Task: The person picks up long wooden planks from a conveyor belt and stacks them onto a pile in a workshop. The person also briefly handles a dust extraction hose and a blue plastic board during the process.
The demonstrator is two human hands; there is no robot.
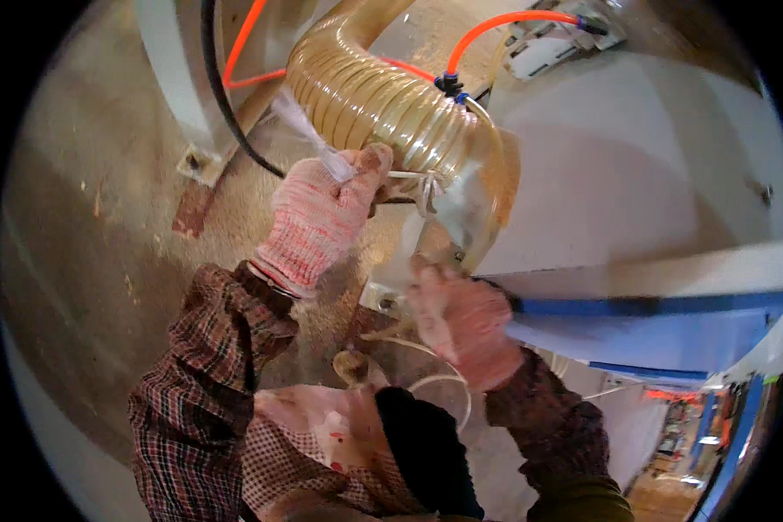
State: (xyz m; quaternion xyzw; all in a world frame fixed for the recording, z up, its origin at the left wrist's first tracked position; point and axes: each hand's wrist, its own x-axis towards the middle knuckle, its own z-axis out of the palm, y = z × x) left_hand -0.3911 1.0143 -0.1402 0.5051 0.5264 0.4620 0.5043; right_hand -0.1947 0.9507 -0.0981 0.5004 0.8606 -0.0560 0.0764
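Observation:
A clear, ribbed yellowish hose [378, 104] curves down to a pale metal duct end [474, 196]. White cord [428, 187] is knotted around the hose near this joint. In a pink-and-white knitted glove, my left hand [317, 222] is closed on the cord beside the hose; a frayed white tail [300, 126] sticks out above its fingers. Below the joint is my right hand [463, 326], also gloved and smeared by motion. Its fingers look bent, but whether they hold anything is hidden.
A large white machine housing [618, 165] with a blue strip [652, 306] stands on the right. Orange air tubing [505, 19] and a black cable [217, 87] run near the hose. A bolted white machine leg [174, 78] meets the dusty floor [87, 261] at left.

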